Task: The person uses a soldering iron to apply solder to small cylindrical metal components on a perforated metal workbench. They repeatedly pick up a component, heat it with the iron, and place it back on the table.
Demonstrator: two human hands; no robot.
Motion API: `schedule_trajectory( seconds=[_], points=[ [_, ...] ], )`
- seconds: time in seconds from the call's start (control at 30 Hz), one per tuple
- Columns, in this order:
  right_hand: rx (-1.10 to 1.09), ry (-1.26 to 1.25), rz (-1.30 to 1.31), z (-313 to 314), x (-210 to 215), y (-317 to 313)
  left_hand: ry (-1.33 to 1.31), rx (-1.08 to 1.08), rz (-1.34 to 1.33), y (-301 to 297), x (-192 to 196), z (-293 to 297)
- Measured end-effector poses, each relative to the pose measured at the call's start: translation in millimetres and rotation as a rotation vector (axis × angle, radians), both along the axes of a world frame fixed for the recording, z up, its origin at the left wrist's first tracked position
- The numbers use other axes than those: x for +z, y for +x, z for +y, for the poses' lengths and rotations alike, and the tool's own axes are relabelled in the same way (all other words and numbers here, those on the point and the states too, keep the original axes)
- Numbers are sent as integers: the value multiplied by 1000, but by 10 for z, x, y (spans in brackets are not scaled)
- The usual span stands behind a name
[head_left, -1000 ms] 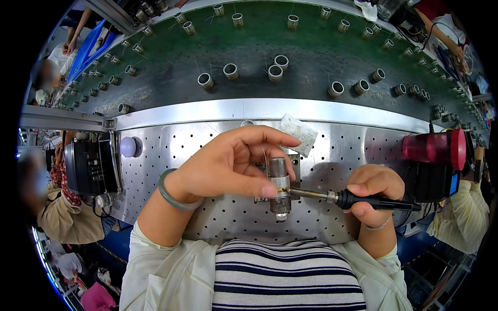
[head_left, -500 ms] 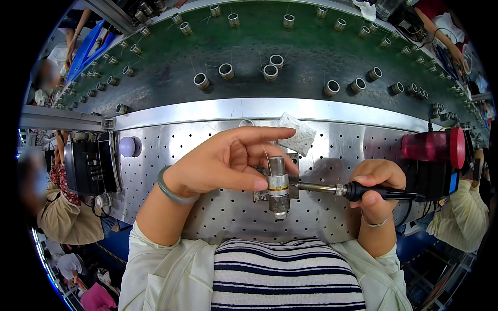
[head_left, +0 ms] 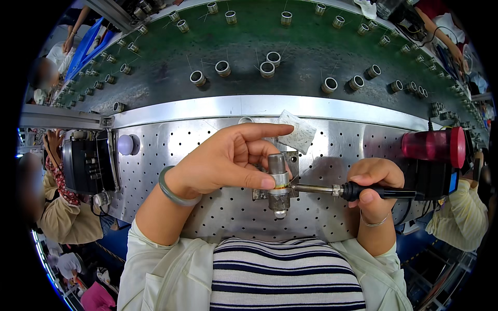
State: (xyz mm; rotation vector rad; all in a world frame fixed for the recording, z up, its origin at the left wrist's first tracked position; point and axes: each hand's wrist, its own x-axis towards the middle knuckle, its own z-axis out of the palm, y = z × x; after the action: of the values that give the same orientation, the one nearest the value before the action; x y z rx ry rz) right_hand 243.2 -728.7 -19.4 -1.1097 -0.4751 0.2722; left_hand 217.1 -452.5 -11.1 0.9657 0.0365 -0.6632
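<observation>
My left hand [head_left: 223, 160] holds a metal cylinder [head_left: 279, 179] between its thumb, which presses the near left side, and fingers curled behind. The forefinger stretches out to the right above it. The cylinder has a dark grey upper end, a shiny ring with a thin yellowish line and a rounded silver tip at the bottom. Behind and under it is a small metal block with holes [head_left: 293, 159]. My right hand [head_left: 377, 186] grips the black handle of a soldering iron [head_left: 316, 189]. Its tip meets the right side of the cylinder's ring, or sits very close to it.
A perforated metal worktop [head_left: 171, 150] carries a pale rough pad [head_left: 298, 132], a lilac ball [head_left: 125, 145] and a red translucent container [head_left: 433, 147]. Beyond the metal rail, a green belt [head_left: 233, 44] bears several small metal rings with thin wires. Other people work at both sides.
My left thumb has slid slightly right across the cylinder. The fine wire standing above it no longer shows. The soldering iron has shifted a little left. The rings on the belt have moved slightly left.
</observation>
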Motion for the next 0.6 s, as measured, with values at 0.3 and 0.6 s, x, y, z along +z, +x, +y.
schedule_trajectory(
  seconds=[0.3, 0.6],
  points=[
    [6, -22, -52, -20, -38, 17, -13, -13, -6, 9, -15, -15],
    [6, -31, -95, -58, -44, 30, -30, -9, 0, 17, -7, -56]
  ],
)
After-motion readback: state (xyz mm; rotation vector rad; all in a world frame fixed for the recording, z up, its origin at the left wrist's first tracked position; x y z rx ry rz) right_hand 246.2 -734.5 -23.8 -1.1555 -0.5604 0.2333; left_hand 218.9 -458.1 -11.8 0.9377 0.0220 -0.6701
